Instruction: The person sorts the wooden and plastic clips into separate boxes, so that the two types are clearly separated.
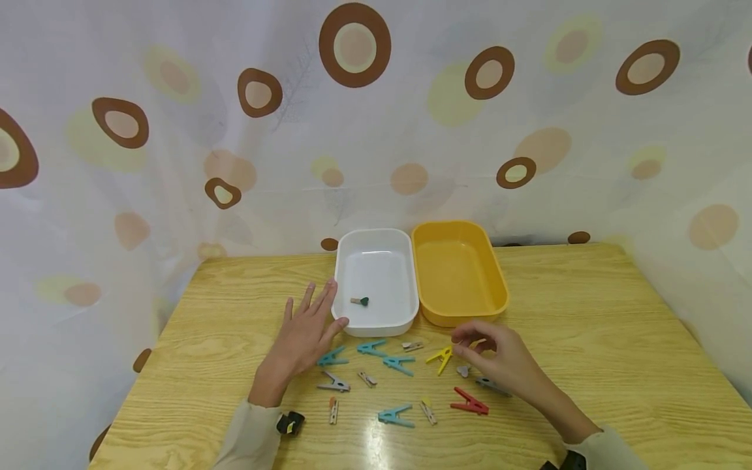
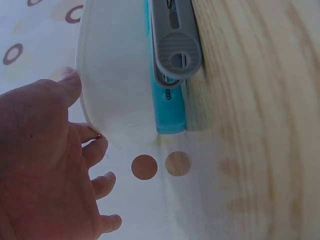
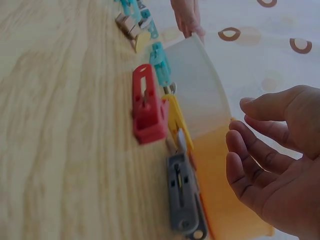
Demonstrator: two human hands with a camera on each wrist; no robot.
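My left hand (image 1: 302, 343) has its fingers spread, thumb and fingertips at the left rim of a white tray (image 1: 343, 261). Inside this tray lies a small wooden clothespin with a dark green heart (image 1: 363, 301). My right hand (image 1: 499, 359) hovers with loosely bent fingers near a yellow clothespin (image 1: 442, 357), nothing visible between thumb and fingertips. In the right wrist view the yellow clothespin (image 3: 176, 117) lies apart from the fingers, between a red clothespin (image 3: 146, 107) and a grey one (image 3: 181, 192). Close to the left hand are a teal clothespin (image 2: 170, 112) and a grey clothespin (image 2: 178, 47).
An orange-yellow tray (image 1: 499, 281) stands against the white one's right side. Across the wooden table (image 1: 587, 313) in front lie several teal clothespins, small wooden ones and a red clothespin (image 1: 470, 402). A patterned curtain (image 1: 376, 130) hangs behind the table.
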